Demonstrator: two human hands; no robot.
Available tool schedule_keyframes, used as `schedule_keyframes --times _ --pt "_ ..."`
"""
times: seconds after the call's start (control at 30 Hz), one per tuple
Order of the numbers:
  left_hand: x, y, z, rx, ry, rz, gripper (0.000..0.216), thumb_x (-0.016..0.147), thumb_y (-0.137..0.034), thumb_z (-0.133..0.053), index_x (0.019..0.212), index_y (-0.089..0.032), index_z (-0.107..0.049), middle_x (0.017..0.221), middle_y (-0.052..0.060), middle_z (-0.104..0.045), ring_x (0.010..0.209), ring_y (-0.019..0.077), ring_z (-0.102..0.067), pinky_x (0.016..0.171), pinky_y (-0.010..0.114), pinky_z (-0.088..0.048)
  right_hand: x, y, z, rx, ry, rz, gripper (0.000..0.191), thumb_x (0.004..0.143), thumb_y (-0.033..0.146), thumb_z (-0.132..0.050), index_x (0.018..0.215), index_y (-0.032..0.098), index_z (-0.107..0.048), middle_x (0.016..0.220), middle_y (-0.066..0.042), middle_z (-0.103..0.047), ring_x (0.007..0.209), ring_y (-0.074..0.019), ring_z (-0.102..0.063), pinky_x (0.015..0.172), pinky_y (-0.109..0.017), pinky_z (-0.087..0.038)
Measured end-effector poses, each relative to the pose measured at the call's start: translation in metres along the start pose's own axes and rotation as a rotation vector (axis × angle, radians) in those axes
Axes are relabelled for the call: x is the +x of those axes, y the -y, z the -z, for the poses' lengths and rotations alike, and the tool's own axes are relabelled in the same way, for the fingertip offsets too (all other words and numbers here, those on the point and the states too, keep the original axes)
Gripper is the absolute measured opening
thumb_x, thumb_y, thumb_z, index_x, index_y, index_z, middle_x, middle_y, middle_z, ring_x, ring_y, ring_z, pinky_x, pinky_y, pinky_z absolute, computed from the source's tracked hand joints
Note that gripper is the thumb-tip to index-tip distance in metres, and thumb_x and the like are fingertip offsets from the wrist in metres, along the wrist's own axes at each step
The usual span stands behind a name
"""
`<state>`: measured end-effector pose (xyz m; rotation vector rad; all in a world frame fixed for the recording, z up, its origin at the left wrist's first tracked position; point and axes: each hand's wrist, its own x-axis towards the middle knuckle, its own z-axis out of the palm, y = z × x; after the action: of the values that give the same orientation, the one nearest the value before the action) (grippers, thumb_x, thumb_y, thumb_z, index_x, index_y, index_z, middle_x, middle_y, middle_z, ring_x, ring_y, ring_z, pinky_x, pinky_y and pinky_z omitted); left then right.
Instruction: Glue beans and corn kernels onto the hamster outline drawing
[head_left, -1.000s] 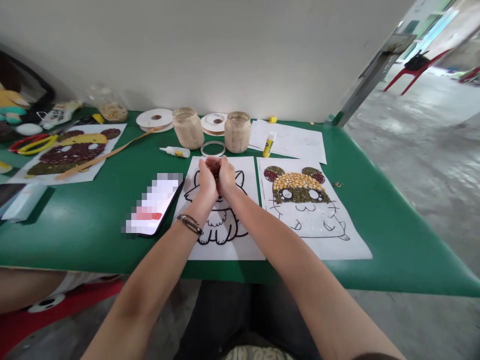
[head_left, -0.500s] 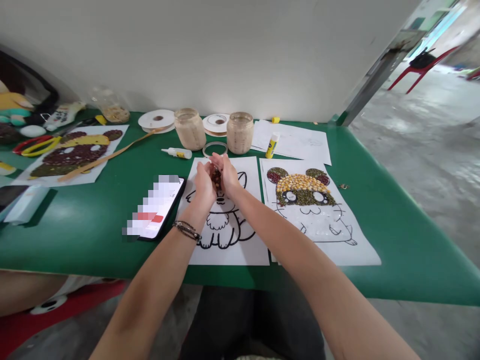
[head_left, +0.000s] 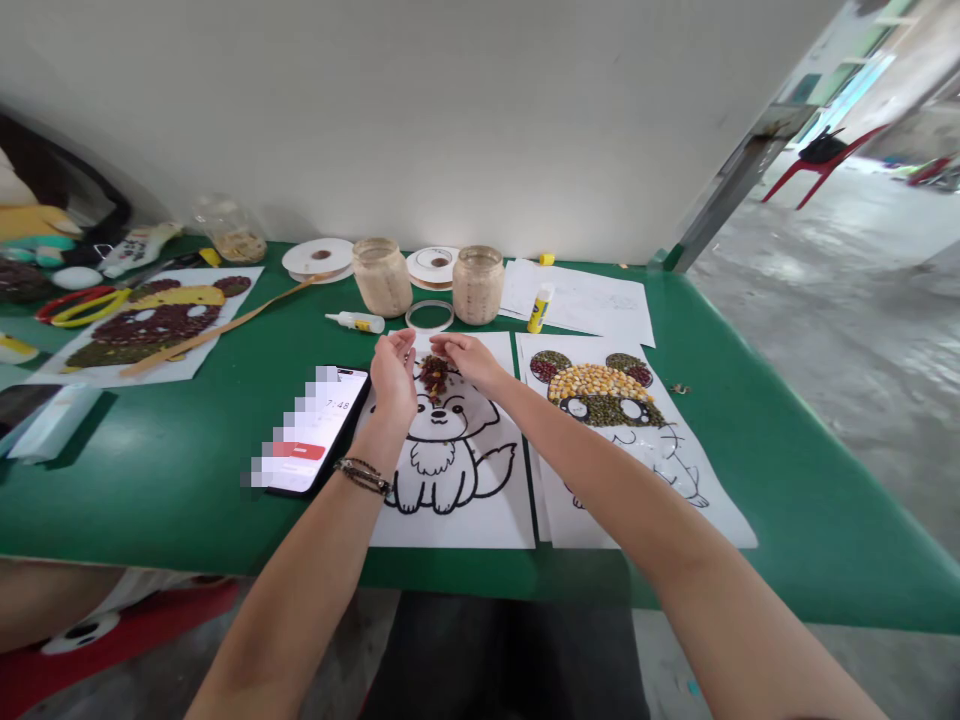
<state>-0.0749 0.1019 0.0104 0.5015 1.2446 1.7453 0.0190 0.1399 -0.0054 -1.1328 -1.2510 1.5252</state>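
A small heap of dark red and yellow beans (head_left: 433, 380) lies on the head of a fox drawing (head_left: 442, 480) on white paper. My left hand (head_left: 394, 372) is cupped along the heap's left side, its fingers loosely bent and apart. On the other side, my right hand (head_left: 471, 360) reaches over the paper with its fingers stretched toward the heap. Neither hand visibly holds anything. Right of this sheet lies a hamster drawing (head_left: 611, 470), partly covered with corn kernels (head_left: 600, 380) and green and red beans.
A phone (head_left: 319, 430) lies left of the fox sheet. Behind the sheets stand two jars (head_left: 382, 280), ribbon spools (head_left: 319, 258), a glue bottle (head_left: 356, 321), a jar ring (head_left: 429, 316) and a glue stick (head_left: 540, 308). Scissors (head_left: 82, 305) and a bean-covered picture (head_left: 157, 320) are at left.
My hands were cupped together around the beans over the fox drawing. They have since parted left and right, and the beans now lie heaped on the paper.
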Motion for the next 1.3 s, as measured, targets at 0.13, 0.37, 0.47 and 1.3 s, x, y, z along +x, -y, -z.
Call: schedule_keyframes --times 0.13,0.37,0.47,1.3 --pt "-0.001 0.004 0.0 0.108 0.087 -0.057 0.017 0.073 -0.015 -0.038 0.063 -0.019 -0.051 0.081 0.003 -0.064 0.092 0.0163 -0.063 0.084 0.03 -0.047 0.002 0.002 0.001 -0.022 -0.007 0.024 0.038 0.082 0.009 -0.034 0.112 0.018 -0.054 0.097 -0.004 -0.066 0.099 -0.0117 -0.059 0.094 -0.032 -0.041" --pt "-0.002 0.011 0.002 0.371 0.258 -0.176 0.023 0.068 -0.012 -0.039 0.062 -0.018 -0.06 0.074 0.003 -0.067 0.083 0.0201 -0.066 0.075 0.032 -0.05 0.003 -0.004 0.005 -0.106 -0.002 0.095 0.046 0.07 -0.002 -0.041 0.11 0.015 -0.055 0.105 -0.007 -0.064 0.097 -0.0142 -0.06 0.091 -0.033 -0.043" --pt "-0.001 0.012 0.003 0.472 0.302 -0.216 0.025 0.068 -0.011 -0.037 0.06 -0.018 -0.06 0.07 0.003 -0.067 0.077 0.0195 -0.067 0.073 0.031 -0.051 0.004 0.0 0.008 -0.15 -0.021 0.131 0.038 0.07 0.001 -0.042 0.102 0.015 -0.059 0.103 -0.007 -0.064 0.097 -0.0139 -0.059 0.09 -0.032 -0.044" --pt "-0.003 -0.052 0.025 0.998 0.433 -0.699 0.019 0.074 -0.017 -0.049 0.075 -0.021 -0.067 0.068 0.001 -0.065 0.048 0.0131 -0.05 0.054 0.023 -0.039 -0.135 0.023 0.045 -1.251 0.554 0.516 0.021 0.085 0.022 -0.047 0.1 0.014 -0.06 0.096 -0.01 -0.061 0.083 -0.0189 -0.062 0.07 -0.03 -0.05"
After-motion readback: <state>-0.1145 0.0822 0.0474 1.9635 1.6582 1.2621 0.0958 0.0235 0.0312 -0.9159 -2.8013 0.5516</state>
